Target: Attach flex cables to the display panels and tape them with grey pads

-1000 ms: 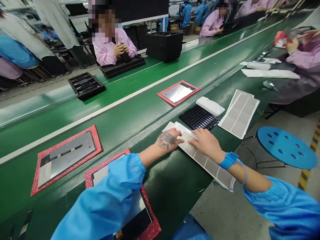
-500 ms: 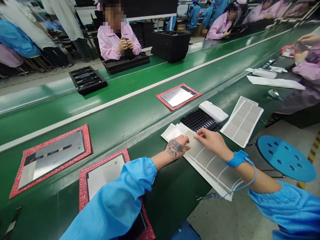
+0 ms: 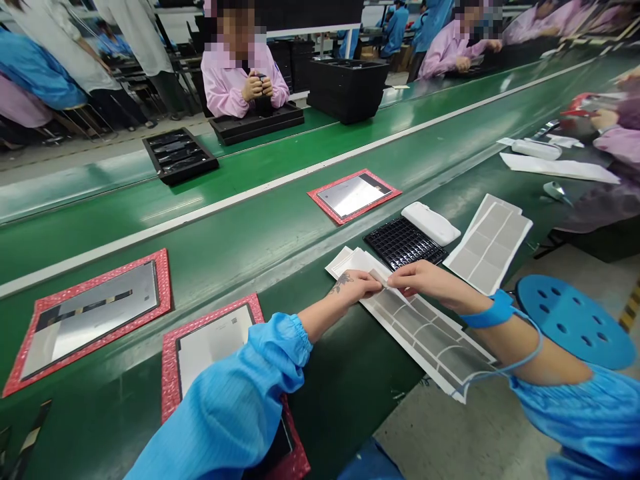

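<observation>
A sheet of grey rectangular stickers (image 3: 423, 333) on white backing lies on the green bench, with white sheets showing under its far end. My left hand (image 3: 356, 285), tattooed on the back, pinches the sheet's far end between thumb and fingers. Close against it, my right hand (image 3: 425, 283) pinches at the same end, where a pale strip is slightly raised. The fingertips hide exactly which layer each one holds. A blue wrist strap (image 3: 487, 312) with a cord circles my right wrist. Just beyond my hands sits a black gridded tray (image 3: 404, 241).
A white oblong object (image 3: 431, 223) rests by the tray, with more sticker sheets (image 3: 495, 243) to its right. Display panels on pink bubble wrap lie left (image 3: 97, 317), near my left sleeve (image 3: 213, 343) and beyond (image 3: 355, 195). A blue stool (image 3: 575, 320) stands right. Co-workers sit across the line.
My left hand has turned so its fingers close in a pinch beside the right. My right fingers have lifted the end strip a little. The view has shifted slightly.
</observation>
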